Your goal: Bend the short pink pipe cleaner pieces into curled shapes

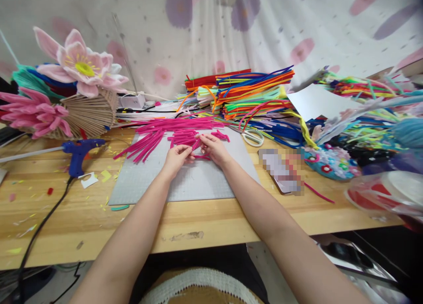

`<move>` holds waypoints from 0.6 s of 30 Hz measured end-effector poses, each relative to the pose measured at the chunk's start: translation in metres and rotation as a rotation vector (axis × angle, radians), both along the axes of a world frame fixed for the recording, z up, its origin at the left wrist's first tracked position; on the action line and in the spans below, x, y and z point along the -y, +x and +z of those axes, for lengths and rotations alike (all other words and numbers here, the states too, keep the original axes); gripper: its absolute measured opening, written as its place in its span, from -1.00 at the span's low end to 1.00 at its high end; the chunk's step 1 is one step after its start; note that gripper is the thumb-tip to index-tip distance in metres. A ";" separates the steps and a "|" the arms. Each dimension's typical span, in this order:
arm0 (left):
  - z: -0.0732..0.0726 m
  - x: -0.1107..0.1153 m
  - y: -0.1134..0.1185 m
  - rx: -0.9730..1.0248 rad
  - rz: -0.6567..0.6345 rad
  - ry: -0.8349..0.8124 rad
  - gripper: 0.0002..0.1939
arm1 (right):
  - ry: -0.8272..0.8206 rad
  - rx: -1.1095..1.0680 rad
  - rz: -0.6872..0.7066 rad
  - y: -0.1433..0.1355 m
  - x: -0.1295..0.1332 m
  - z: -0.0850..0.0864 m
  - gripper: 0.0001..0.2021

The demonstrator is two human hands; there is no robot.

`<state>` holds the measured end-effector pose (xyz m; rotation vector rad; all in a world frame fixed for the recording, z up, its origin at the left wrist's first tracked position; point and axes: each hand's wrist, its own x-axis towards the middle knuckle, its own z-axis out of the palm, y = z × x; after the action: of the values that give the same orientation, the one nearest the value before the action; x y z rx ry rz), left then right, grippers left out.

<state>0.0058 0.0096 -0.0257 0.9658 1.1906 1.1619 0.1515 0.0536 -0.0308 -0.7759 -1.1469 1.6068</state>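
Observation:
Both hands are over a grey cutting mat (145,185). My left hand (179,158) is closed, its thumb and index finger pinching a magenta pipe cleaner (197,143). To its right, my right hand (213,148) pinches the same magenta stem near its upper end. Just behind the hands lie short magenta pieces (181,137) in a pile. Longer magenta pipe cleaners (147,145) fan out on the mat's left side, and more magenta stems (178,123) stretch across its back edge.
A blue glue gun (77,156) and its cord are at left, beside paper scraps. Pink flowers (82,64) stand behind it. White-handled scissors (253,139), a blurred phone (280,172) and a plastic-wrapped cup (390,191) are at right. Coloured pipe cleaner bundles (254,92) line the back.

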 end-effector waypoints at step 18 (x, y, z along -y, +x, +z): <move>-0.011 -0.006 0.001 -0.464 0.097 0.379 -0.90 | 0.177 0.170 0.017 -0.008 0.004 0.002 -0.73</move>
<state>0.0069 0.0159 -0.0370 1.5402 1.4193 1.3099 0.1430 0.0492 -0.0288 -0.7992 -1.3996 1.4515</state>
